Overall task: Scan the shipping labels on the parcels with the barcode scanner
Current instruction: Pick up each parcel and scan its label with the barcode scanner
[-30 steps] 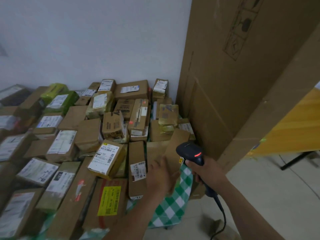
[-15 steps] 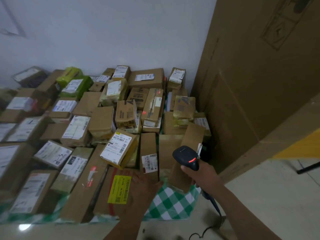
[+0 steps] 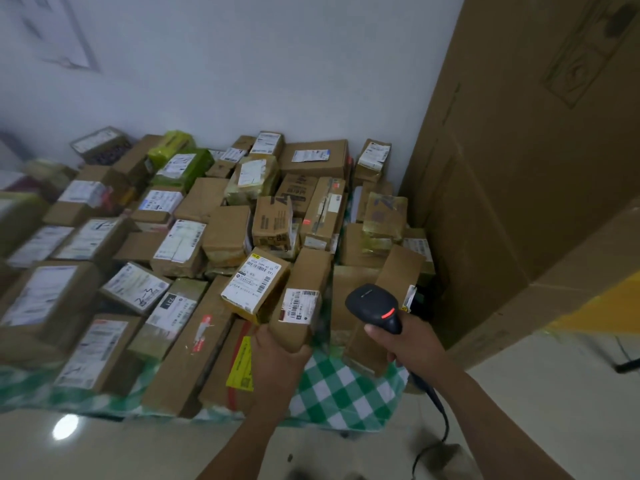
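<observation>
Left hand point(image 3: 280, 348), hovering open before, now grips the near end of the narrow parcel point(image 3: 308, 268), probably steadying its label point(image 3: 299, 303) for the read. Right hand point(image 3: 412, 344) wraps the scanner point(image 3: 374, 303) handle, head just right of that label. Parcels point(image 3: 180, 244) lie piled on checked cloth point(image 3: 343, 386).

Green checked cloth point(image 3: 346, 386), tall cardboard carton point(image 3: 519, 168)

Pale wall point(image 3: 242, 64) behind, glossy light floor point(image 3: 554, 410) with a bright glare point(image 3: 65, 426), tall cardboard carton point(image 3: 519, 168) at right
</observation>
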Available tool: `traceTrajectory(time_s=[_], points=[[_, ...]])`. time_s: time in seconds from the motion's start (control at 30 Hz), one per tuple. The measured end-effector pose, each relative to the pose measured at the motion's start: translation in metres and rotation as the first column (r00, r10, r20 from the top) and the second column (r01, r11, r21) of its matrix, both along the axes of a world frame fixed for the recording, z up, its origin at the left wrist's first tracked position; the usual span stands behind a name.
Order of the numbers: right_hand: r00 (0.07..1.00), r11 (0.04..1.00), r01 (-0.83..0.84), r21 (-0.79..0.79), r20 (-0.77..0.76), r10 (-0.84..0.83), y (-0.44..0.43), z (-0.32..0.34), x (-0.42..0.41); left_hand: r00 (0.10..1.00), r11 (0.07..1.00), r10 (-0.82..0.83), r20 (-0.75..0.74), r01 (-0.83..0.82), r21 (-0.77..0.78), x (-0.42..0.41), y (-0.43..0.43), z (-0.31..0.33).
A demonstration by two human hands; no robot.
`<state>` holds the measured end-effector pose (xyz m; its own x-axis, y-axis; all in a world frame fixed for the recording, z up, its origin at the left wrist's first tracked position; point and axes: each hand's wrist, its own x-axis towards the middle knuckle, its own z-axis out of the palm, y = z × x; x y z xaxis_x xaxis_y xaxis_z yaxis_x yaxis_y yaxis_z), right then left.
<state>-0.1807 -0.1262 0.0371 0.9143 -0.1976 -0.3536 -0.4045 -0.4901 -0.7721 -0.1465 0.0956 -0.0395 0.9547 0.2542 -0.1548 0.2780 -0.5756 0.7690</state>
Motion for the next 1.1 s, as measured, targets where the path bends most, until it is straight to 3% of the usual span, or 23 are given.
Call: traceTrajectory(time_s=[0.23,0.43,0.9,1.1], points=[[0.991,0.983,-0.118,0.141,0.074,0.109,0.008,0.034,0.000,0.947,0.964,-0.204,0.247,0.150,0.221,-0.004,0.031,0.037],[0.969,0.969,-0.233,0.085,0.102,0.224,0.010,0.057,-0.002,0.929,0.887,-0.334,0.160,0.252,0.386,0.007,0.051,0.056],[0.953,0.952,-0.297,0.079,0.080,0.291,0.002,0.060,-0.016,0.920,0.867,-0.350,0.175,0.247,0.434,0.000,0.054,0.056],[0.958,0.956,-0.278,0.089,0.099,0.270,0.004,0.060,-0.018,0.938,0.924,-0.260,0.227,0.174,0.339,-0.011,0.045,0.053]])
